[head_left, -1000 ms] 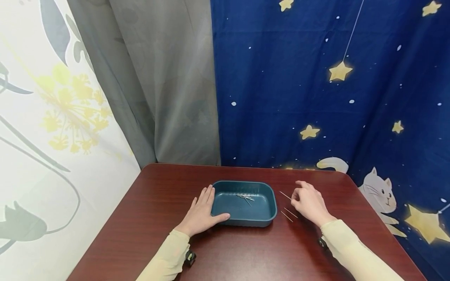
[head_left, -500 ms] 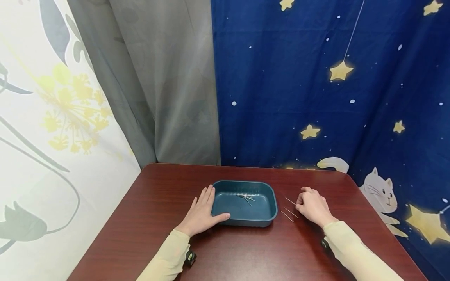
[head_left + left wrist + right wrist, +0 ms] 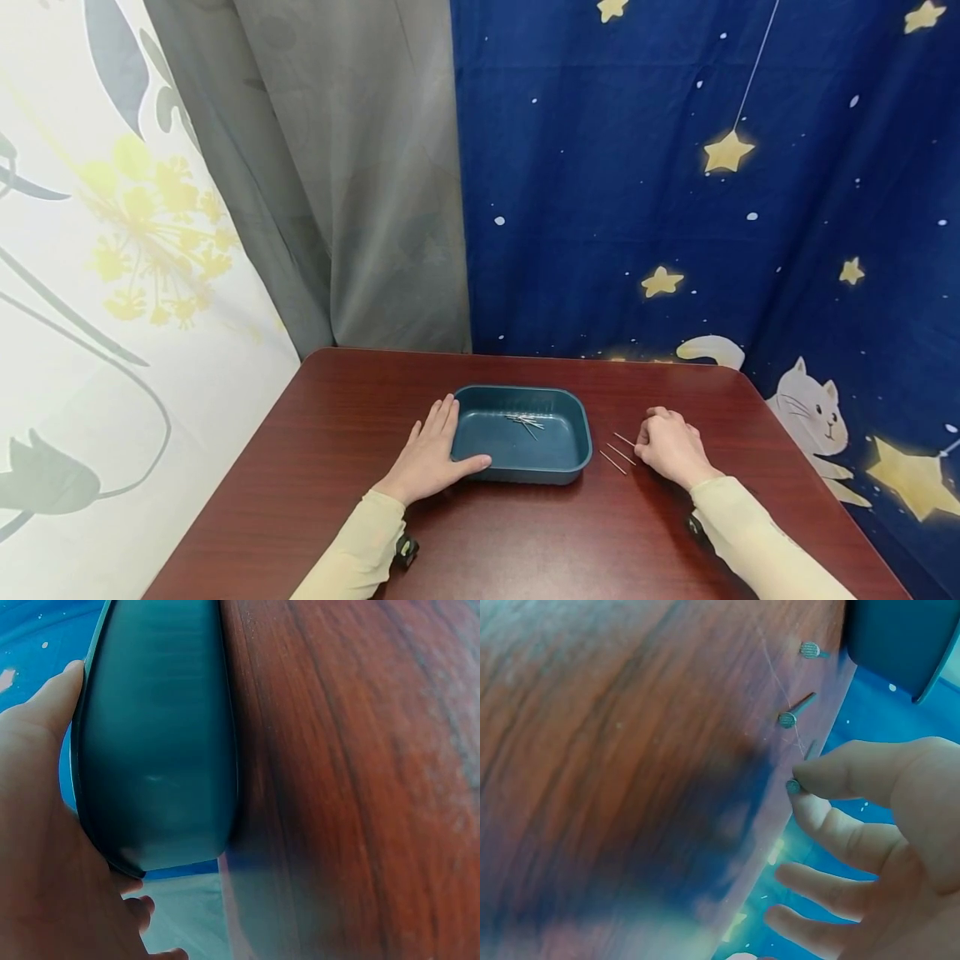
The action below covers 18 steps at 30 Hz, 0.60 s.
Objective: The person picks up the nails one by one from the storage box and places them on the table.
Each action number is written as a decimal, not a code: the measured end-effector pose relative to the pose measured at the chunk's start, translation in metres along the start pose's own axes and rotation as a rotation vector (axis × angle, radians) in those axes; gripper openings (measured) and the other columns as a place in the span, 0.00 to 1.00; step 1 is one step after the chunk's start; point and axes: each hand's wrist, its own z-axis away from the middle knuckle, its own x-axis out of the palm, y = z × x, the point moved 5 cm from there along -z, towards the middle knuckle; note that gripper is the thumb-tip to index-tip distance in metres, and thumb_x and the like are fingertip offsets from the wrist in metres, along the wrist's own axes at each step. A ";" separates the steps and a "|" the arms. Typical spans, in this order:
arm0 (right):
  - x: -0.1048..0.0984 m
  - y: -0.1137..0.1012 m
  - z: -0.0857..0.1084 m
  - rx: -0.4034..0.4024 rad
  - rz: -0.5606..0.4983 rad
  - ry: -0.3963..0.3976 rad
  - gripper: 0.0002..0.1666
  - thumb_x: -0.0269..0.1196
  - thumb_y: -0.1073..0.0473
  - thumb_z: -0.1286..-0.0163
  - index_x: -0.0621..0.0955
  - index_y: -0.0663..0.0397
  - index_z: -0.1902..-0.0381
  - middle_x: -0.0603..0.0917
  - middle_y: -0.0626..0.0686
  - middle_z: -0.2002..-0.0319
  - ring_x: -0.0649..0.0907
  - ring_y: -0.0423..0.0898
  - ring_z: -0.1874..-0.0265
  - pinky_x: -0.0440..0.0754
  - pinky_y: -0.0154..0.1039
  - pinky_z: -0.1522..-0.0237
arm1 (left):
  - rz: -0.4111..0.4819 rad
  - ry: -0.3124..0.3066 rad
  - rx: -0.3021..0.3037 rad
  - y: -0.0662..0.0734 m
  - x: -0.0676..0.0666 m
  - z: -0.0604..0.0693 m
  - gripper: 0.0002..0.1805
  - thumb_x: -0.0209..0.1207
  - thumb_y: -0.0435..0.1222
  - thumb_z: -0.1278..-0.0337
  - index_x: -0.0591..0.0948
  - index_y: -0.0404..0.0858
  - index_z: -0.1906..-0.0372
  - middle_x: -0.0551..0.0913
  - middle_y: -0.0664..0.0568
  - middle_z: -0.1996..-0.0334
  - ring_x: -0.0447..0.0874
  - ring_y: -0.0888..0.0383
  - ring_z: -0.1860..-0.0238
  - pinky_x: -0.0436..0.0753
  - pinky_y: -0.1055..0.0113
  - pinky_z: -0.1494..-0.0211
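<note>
A dark teal rectangular tray (image 3: 504,452) stands on the table with several thin nails (image 3: 525,420) lying in it. Along its left side rests my left hand (image 3: 426,460), fingers straight and thumb over the near left corner. To the right of the tray, my right hand (image 3: 672,447) pinches a nail (image 3: 793,786) by its head between thumb and index finger, low over the tabletop. Its shank points left toward the tray. Beside it two more nails lie on the wood, one nearer nail (image 3: 612,462) and one middle nail (image 3: 787,718).
The reddish-brown wooden table (image 3: 517,542) has rounded far corners. Behind it hang a grey curtain (image 3: 397,208) and a blue star-patterned curtain (image 3: 585,167). A white floral curtain (image 3: 150,375) hangs at the left.
My right hand has drawn slightly right and toward me, the pinched nail coming with it to lie near the other two. My left hand and the tray have stayed put.
</note>
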 end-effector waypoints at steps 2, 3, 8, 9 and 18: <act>0.003 0.001 0.003 0.011 0.002 -0.019 0.14 0.70 0.61 0.47 0.77 0.41 0.86 0.79 0.65 0.43 0.73 0.71 0.42 0.71 0.72 0.54 | -0.004 0.000 0.003 0.000 0.000 0.000 0.66 0.49 0.79 0.51 0.48 0.38 0.19 0.41 0.52 0.19 0.39 0.49 0.20 0.51 0.37 0.26; 0.004 0.001 0.004 0.014 0.003 -0.026 0.14 0.70 0.61 0.48 0.77 0.41 0.86 0.79 0.65 0.43 0.73 0.71 0.42 0.70 0.72 0.54 | -0.006 -0.003 0.003 0.000 0.000 0.000 0.66 0.49 0.79 0.51 0.47 0.38 0.19 0.40 0.52 0.19 0.39 0.49 0.20 0.50 0.37 0.26; 0.004 0.002 0.005 0.019 0.019 -0.024 0.13 0.71 0.60 0.50 0.78 0.41 0.85 0.80 0.64 0.45 0.73 0.69 0.43 0.70 0.72 0.54 | 0.003 -0.005 0.003 0.002 -0.001 -0.001 0.65 0.51 0.77 0.50 0.47 0.38 0.19 0.40 0.52 0.19 0.38 0.51 0.20 0.49 0.38 0.26; 0.004 0.003 0.005 0.019 0.021 -0.021 0.13 0.71 0.60 0.50 0.78 0.41 0.85 0.80 0.63 0.45 0.73 0.69 0.43 0.70 0.72 0.55 | 0.001 -0.007 0.001 0.002 -0.002 -0.001 0.66 0.51 0.78 0.50 0.47 0.38 0.19 0.39 0.53 0.19 0.37 0.52 0.20 0.49 0.38 0.25; 0.001 0.002 0.005 0.015 0.017 -0.031 0.14 0.71 0.60 0.49 0.78 0.41 0.86 0.80 0.63 0.46 0.73 0.68 0.43 0.70 0.70 0.56 | 0.077 -0.016 0.000 -0.002 0.001 0.000 0.63 0.55 0.74 0.48 0.47 0.40 0.18 0.39 0.53 0.19 0.35 0.50 0.20 0.50 0.37 0.26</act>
